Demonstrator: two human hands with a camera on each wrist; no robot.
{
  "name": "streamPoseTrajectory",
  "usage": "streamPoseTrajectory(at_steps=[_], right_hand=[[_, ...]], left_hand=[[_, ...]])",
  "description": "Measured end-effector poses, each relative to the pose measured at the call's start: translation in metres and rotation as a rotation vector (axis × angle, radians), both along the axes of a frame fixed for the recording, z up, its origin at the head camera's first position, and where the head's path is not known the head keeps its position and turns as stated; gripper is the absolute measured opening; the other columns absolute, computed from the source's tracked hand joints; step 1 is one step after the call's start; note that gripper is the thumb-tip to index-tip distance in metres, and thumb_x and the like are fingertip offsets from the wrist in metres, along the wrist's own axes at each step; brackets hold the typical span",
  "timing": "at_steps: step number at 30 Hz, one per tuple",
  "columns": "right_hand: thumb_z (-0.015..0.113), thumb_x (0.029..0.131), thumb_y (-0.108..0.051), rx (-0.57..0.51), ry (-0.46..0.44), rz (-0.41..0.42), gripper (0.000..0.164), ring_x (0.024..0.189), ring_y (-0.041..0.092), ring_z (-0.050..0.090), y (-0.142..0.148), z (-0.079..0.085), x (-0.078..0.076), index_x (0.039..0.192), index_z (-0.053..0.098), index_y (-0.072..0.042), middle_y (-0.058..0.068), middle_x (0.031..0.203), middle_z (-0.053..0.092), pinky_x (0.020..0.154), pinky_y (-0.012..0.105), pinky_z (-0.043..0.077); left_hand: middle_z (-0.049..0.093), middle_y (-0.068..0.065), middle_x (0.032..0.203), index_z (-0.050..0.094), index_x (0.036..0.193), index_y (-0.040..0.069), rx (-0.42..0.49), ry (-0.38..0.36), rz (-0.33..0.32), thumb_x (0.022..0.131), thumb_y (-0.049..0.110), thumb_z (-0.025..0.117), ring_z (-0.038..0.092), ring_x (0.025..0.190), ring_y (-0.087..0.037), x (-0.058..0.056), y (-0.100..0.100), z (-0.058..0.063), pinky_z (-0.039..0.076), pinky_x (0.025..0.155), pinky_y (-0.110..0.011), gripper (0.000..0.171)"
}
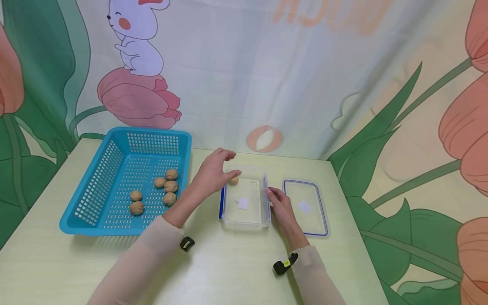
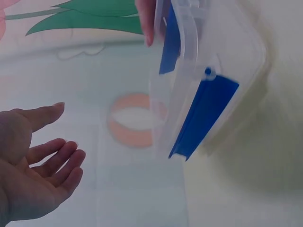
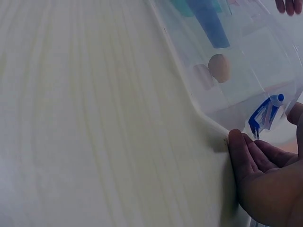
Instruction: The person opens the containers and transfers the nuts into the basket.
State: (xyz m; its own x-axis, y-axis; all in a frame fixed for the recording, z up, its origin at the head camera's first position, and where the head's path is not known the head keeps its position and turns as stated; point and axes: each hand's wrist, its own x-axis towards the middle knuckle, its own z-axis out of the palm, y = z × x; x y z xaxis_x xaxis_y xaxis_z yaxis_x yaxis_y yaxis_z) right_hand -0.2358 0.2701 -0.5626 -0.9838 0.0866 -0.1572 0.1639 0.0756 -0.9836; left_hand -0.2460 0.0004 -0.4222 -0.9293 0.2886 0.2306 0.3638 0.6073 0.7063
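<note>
A clear plastic food container (image 1: 249,190) with blue side latches (image 2: 206,116) stands on the table. One walnut (image 1: 234,180) lies inside it at the far left corner; through the wall it also shows in the right wrist view. Over that corner hovers my left hand (image 1: 213,171), thumb and fingers spread apart and nothing between them. My right hand (image 1: 284,209) holds the container's right side, thumb at the rim and fingers along the outer wall. In the right wrist view those fingertips (image 3: 235,137) sit right at the container's lower edge.
A blue plastic basket (image 1: 187,146) stands at the left with several walnuts (image 1: 170,186) on its floor. To the right of the container lies its clear lid (image 1: 301,192) with a blue seal. A printed curtain (image 1: 228,84) hangs behind the table.
</note>
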Motion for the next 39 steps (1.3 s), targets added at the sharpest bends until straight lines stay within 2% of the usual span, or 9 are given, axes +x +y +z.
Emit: streamPoseTrajectory(at_steps=[8,15,21,25,32,39], right_hand=[[0.065,0.106,-0.042,0.017,-0.014,-0.012,0.056,0.132,0.03,0.058,0.0,-0.004,0.001,0.145,0.058,-0.002,0.019,0.144,0.062,0.111,0.053,0.049],[0.065,0.107,-0.04,0.014,-0.011,-0.014,0.055,0.13,0.029,0.059,0.0,-0.005,0.001,0.145,0.059,-0.002,0.019,0.143,0.063,0.111,0.052,0.05],[0.065,0.107,-0.042,0.018,-0.014,-0.008,0.056,0.131,0.03,0.058,0.0,-0.003,0.002,0.146,0.058,-0.002,0.019,0.144,0.062,0.111,0.052,0.049],[0.066,0.106,-0.041,0.008,-0.023,-0.002,0.055,0.132,0.028,0.057,0.0,-0.003,0.002,0.146,0.059,-0.004,0.017,0.145,0.062,0.112,0.051,0.049],[0.066,0.106,-0.04,0.009,-0.001,-0.007,0.055,0.132,0.029,0.058,-0.001,0.0,0.002,0.145,0.059,-0.002,0.018,0.145,0.062,0.111,0.052,0.049],[0.066,0.106,-0.041,0.003,0.003,-0.001,0.057,0.132,0.028,0.058,0.0,0.0,0.001,0.146,0.058,-0.001,0.019,0.146,0.062,0.111,0.052,0.05]], left_hand=[[0.06,-0.015,0.141,0.059,0.144,0.0,-0.017,-0.039,0.001,0.096,0.029,0.082,0.06,0.128,-0.033,-0.002,0.027,-0.022,0.05,0.11,-0.045,0.061],[0.06,-0.015,0.142,0.058,0.146,0.0,-0.066,-0.08,0.026,0.095,0.03,0.083,0.06,0.129,-0.033,-0.006,0.036,-0.043,0.049,0.111,-0.044,0.065],[0.058,-0.016,0.146,0.055,0.149,0.001,-0.102,-0.097,0.02,0.095,0.032,0.082,0.06,0.129,-0.033,-0.013,0.041,-0.06,0.049,0.111,-0.046,0.069],[0.056,-0.016,0.149,0.053,0.151,0.001,-0.131,-0.116,0.018,0.095,0.034,0.083,0.06,0.129,-0.034,-0.017,0.041,-0.066,0.049,0.111,-0.047,0.071],[0.055,-0.014,0.151,0.053,0.152,0.004,-0.178,-0.128,0.051,0.094,0.032,0.083,0.058,0.133,-0.035,-0.024,0.039,-0.07,0.048,0.112,-0.048,0.071],[0.059,-0.014,0.147,0.056,0.15,0.005,-0.292,-0.082,0.043,0.093,0.029,0.085,0.058,0.133,-0.034,-0.035,0.041,-0.077,0.044,0.113,-0.049,0.069]])
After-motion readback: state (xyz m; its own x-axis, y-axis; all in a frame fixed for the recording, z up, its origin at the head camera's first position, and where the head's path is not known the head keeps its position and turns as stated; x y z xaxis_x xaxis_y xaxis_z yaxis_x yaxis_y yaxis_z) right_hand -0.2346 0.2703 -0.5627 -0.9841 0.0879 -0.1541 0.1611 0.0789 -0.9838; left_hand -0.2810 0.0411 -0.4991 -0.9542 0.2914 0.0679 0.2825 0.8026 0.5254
